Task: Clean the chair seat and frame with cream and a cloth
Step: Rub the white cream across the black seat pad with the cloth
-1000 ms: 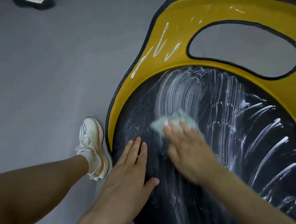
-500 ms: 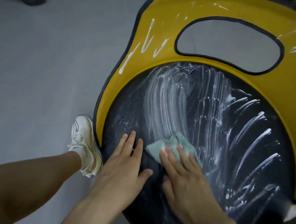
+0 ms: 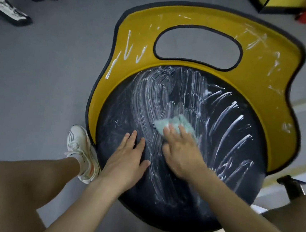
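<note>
The chair's round black seat (image 3: pixel 122 113) lies below me, streaked with white cream smears (image 3: pixel 150 93). A yellow frame (image 3: pixel 255 77) with a black edge and an oval cut-out wraps its far side and carries thin cream lines (image 3: pixel 127 44) at the left. My right hand (image 3: pixel 180 152) presses a pale green cloth (image 3: pixel 174 123) flat on the seat's middle, fingers straight over it. My left hand (image 3: pixel 127 160) rests flat on the seat just left of it, fingers spread, holding nothing.
Grey floor surrounds the chair. My white shoe (image 3: pixel 81 152) stands at the seat's left edge. Another person's shoes (image 3: pixel 10 12) are at the top left. A dark chair leg (image 3: pixel 291 187) shows at the right, yellow and red boxes (image 3: pixel 282 5) at the top right.
My right hand slid the cloth down the seat and then back up towards its middle, spreading cream. My left hand stayed flat on the seat. The camera pulled back, showing more of the frame.
</note>
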A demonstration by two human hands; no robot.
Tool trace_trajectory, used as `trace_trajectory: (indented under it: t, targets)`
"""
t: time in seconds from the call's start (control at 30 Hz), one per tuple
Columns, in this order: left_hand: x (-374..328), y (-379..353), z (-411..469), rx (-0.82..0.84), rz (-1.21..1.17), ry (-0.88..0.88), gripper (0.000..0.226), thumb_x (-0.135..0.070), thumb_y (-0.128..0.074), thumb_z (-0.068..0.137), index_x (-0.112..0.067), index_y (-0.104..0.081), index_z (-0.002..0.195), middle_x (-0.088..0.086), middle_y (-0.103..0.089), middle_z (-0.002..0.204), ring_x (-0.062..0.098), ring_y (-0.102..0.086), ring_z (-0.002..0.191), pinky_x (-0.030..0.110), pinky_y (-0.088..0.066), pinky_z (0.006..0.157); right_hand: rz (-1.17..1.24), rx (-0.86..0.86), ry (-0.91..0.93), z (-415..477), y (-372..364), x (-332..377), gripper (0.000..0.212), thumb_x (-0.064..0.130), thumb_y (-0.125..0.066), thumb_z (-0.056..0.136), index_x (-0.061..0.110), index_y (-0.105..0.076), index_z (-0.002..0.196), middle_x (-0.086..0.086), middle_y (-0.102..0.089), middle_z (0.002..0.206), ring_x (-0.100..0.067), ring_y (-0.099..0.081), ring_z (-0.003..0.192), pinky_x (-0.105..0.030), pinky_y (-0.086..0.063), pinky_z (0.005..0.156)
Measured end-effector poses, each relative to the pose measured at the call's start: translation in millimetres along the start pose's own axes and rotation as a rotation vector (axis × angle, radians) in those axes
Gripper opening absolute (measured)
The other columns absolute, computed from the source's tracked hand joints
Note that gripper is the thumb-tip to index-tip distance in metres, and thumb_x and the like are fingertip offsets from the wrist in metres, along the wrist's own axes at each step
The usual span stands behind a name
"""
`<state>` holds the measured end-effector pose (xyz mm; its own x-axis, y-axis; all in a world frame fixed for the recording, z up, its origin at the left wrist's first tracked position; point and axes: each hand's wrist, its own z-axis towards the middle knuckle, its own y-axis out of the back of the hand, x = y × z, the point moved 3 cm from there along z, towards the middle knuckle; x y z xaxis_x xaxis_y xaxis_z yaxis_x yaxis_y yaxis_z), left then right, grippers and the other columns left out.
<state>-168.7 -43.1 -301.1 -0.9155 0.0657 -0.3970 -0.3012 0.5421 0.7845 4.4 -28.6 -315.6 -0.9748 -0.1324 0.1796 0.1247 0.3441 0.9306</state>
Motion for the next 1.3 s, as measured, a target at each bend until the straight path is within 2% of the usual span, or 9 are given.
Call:
trace_trajectory:
  t: [0.17, 0.23, 0.33, 0.53, 0.63, 0.8, 1.0, 1.17, 1.3]
  targets:
    - [-20.8, -9.3, 10.2, -0.025, -0.002, -0.05, 0.069, -0.046, -0.04, 0.105, -0.024, -0.007, 0.162, -0.002, 0.017, 0.167, 0.015, 0.017, 0.153, 0.034, -0.004, 0.124, -0.021, -0.022, 0.074, -99.0, -29.3, 0.7, 0.06, 0.034, -0.035, 0.093, 0.011, -0.043, 0.148, -0.005, -0.047, 0.15, -0.031, -0.033, 0.144, -0.05, -0.034, 0.114]
    - [-29.5, -13.2, 14.7, -0.02, 0.003, -0.068, 0.067, -0.044, -0.039, 0.106, -0.025, -0.007, 0.162, -0.002, 0.017, 0.167, 0.015, 0.017, 0.153, 0.035, -0.005, 0.125, -0.022, 0.006, 0.065, -90.1, -25.7, -12.4, 0.061, 0.036, -0.03, 0.094, 0.014, -0.042, 0.149, -0.004, -0.046, 0.15, -0.029, -0.032, 0.145, -0.048, -0.031, 0.115]
    - [-38.9, -14.2, 19.4, 0.001, 0.019, -0.086, 0.065, -0.043, -0.038, 0.107, -0.025, -0.008, 0.162, -0.002, 0.018, 0.167, 0.016, 0.018, 0.153, 0.034, -0.002, 0.123, -0.02, 0.025, -0.02, -25.2, -3.6, -43.6, 0.068, 0.043, -0.007, 0.095, 0.016, -0.019, 0.156, -0.008, -0.024, 0.161, -0.03, -0.012, 0.151, -0.05, -0.015, 0.122]
    - [-46.8, -6.5, 31.8, 0.089, 0.083, -0.055, 0.067, -0.045, -0.036, 0.106, -0.028, -0.003, 0.161, -0.004, 0.02, 0.166, 0.015, 0.018, 0.153, 0.037, -0.006, 0.126, 0.007, -0.023, -0.131, 70.3, 38.4, -82.3, 0.057, 0.036, -0.016, 0.103, 0.015, -0.015, 0.156, -0.01, -0.013, 0.164, -0.034, -0.008, 0.151, -0.05, -0.012, 0.121]
    - [-51.8, 3.3, 39.5, 0.119, 0.106, -0.073, 0.069, -0.046, -0.04, 0.105, -0.028, -0.004, 0.161, -0.003, 0.019, 0.166, 0.015, 0.016, 0.153, 0.039, -0.006, 0.126, 0.009, -0.028, -0.1, 4.8, 19.1, -66.8, 0.064, 0.04, -0.008, 0.098, 0.012, -0.021, 0.154, -0.013, -0.019, 0.162, -0.034, -0.013, 0.15, -0.054, -0.016, 0.121]
    - [-50.0, 16.1, 60.7, 0.141, 0.213, -0.111, 0.071, -0.048, -0.039, 0.105, -0.03, 0.002, 0.161, -0.003, 0.024, 0.165, 0.016, 0.017, 0.153, 0.037, -0.003, 0.126, 0.014, -0.024, 0.008, -66.3, -3.6, -53.9, 0.059, 0.036, -0.029, 0.096, 0.012, -0.044, 0.147, -0.006, -0.047, 0.149, -0.03, -0.034, 0.144, -0.05, -0.028, 0.116]
    - [-49.5, 17.7, 73.3, 0.077, 0.263, -0.143, 0.072, -0.053, -0.032, 0.105, -0.032, 0.01, 0.159, -0.005, 0.032, 0.161, 0.014, 0.025, 0.15, 0.033, 0.001, 0.124, 0.012, -0.032, -0.047, 56.1, 32.8, -83.9, 0.068, 0.042, -0.006, 0.095, 0.016, -0.015, 0.157, -0.007, -0.015, 0.164, -0.03, -0.005, 0.151, -0.048, -0.007, 0.122]
    - [-48.4, 26.8, 78.7, 0.158, 0.261, -0.153, 0.07, -0.053, -0.029, 0.105, -0.034, 0.012, 0.158, -0.007, 0.034, 0.16, 0.012, 0.028, 0.149, 0.033, -0.004, 0.124, -0.013, -0.103, -0.116, 167.4, 69.7, -114.4, 0.056, 0.034, -0.022, 0.103, 0.012, -0.021, 0.155, -0.01, -0.018, 0.163, -0.036, -0.012, 0.149, -0.051, -0.018, 0.12]
    - [-46.3, 34.4, 84.6, 0.198, 0.255, -0.146, 0.069, -0.052, -0.03, 0.106, -0.033, 0.011, 0.159, -0.007, 0.033, 0.161, 0.013, 0.027, 0.15, 0.034, -0.004, 0.125, -0.025, -0.125, -0.14, 184.7, 73.9, -111.3, 0.06, 0.036, -0.016, 0.1, 0.009, -0.024, 0.153, -0.013, -0.023, 0.161, -0.039, -0.016, 0.148, -0.052, -0.02, 0.118]
